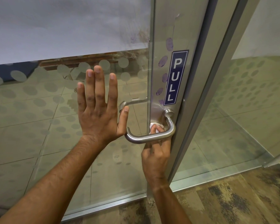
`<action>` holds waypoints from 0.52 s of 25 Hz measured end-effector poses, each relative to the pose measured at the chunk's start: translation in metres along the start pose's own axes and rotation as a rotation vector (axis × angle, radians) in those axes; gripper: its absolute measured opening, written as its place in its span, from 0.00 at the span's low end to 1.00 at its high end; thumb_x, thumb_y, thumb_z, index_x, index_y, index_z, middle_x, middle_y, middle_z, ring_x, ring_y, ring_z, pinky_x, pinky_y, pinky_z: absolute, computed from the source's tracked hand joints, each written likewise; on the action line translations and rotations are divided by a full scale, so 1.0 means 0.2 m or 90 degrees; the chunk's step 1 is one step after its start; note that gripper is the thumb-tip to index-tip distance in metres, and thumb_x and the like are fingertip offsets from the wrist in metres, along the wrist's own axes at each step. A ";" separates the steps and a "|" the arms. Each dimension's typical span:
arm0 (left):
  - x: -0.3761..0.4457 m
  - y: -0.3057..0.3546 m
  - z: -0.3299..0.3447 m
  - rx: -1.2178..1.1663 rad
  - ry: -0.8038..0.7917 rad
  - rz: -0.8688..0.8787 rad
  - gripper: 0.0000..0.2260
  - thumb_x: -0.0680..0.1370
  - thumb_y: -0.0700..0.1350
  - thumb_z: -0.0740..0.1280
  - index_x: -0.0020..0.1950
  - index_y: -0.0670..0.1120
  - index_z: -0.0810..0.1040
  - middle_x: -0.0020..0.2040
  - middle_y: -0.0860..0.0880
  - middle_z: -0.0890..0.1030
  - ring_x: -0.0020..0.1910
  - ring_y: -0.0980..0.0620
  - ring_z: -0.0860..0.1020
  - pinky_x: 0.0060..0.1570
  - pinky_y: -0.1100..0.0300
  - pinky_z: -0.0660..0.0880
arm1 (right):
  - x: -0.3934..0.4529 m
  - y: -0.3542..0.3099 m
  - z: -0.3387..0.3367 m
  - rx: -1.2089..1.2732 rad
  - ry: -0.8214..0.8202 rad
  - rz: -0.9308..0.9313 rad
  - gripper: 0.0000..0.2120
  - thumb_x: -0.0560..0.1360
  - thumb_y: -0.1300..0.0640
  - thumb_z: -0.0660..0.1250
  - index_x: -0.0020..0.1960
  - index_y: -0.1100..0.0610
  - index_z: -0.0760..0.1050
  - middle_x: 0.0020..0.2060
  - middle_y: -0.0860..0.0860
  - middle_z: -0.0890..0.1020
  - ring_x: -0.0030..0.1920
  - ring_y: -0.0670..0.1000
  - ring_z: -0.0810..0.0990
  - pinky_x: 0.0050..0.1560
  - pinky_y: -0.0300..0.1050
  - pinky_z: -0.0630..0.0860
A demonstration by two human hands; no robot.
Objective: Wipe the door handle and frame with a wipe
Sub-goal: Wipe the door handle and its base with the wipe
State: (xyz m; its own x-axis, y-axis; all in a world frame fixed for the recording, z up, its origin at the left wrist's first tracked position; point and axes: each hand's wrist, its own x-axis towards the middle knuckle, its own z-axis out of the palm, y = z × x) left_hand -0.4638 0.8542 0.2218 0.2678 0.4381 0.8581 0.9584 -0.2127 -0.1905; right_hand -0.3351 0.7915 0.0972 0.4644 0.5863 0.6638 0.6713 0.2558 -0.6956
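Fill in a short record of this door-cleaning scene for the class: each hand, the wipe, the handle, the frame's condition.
left hand: flat, open, fingers spread against the glass door panel
right hand: reaching up behind the handle, pinching the wipe
white wipe: pressed on the metal frame beside the handle's mount
lever handle: brushed steel
door frame: purple smudges left of the PULL sign

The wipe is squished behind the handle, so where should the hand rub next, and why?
Probably slide the right hand and its wipe up the metal frame beside the PULL sign. Purple smudges show there, above the handle. The left hand lies flat on the glass.
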 end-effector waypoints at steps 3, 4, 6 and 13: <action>0.00 0.00 0.00 0.002 0.001 0.012 0.38 0.77 0.59 0.62 0.78 0.40 0.52 0.75 0.37 0.51 0.79 0.42 0.43 0.77 0.49 0.35 | -0.09 -0.01 0.01 -0.101 -0.154 -0.010 0.31 0.75 0.62 0.68 0.75 0.64 0.63 0.75 0.61 0.64 0.75 0.58 0.64 0.73 0.47 0.64; 0.00 0.00 0.00 0.003 0.003 0.017 0.38 0.76 0.59 0.62 0.78 0.40 0.52 0.75 0.37 0.51 0.77 0.39 0.48 0.77 0.49 0.35 | -0.11 -0.01 0.01 -0.122 -0.197 -0.009 0.34 0.76 0.57 0.66 0.78 0.63 0.57 0.78 0.59 0.58 0.77 0.57 0.60 0.75 0.46 0.61; 0.00 0.00 0.01 0.007 0.012 0.025 0.38 0.77 0.59 0.61 0.78 0.39 0.53 0.75 0.36 0.51 0.75 0.36 0.50 0.77 0.48 0.36 | -0.09 0.01 0.01 -0.116 -0.234 -0.023 0.37 0.77 0.54 0.64 0.79 0.64 0.51 0.80 0.57 0.50 0.79 0.55 0.52 0.77 0.41 0.52; 0.00 -0.01 0.02 0.018 0.017 0.017 0.37 0.77 0.59 0.60 0.79 0.40 0.52 0.75 0.36 0.51 0.79 0.48 0.34 0.77 0.49 0.35 | 0.05 -0.01 0.02 -0.084 -0.199 -0.082 0.43 0.76 0.55 0.64 0.79 0.60 0.41 0.80 0.55 0.41 0.80 0.58 0.46 0.79 0.47 0.47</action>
State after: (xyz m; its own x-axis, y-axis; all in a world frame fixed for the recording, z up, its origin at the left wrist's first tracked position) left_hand -0.4646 0.8586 0.2203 0.2903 0.4092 0.8650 0.9536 -0.1988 -0.2261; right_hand -0.3332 0.8000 0.1044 0.1857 0.7673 0.6138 0.7914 0.2535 -0.5563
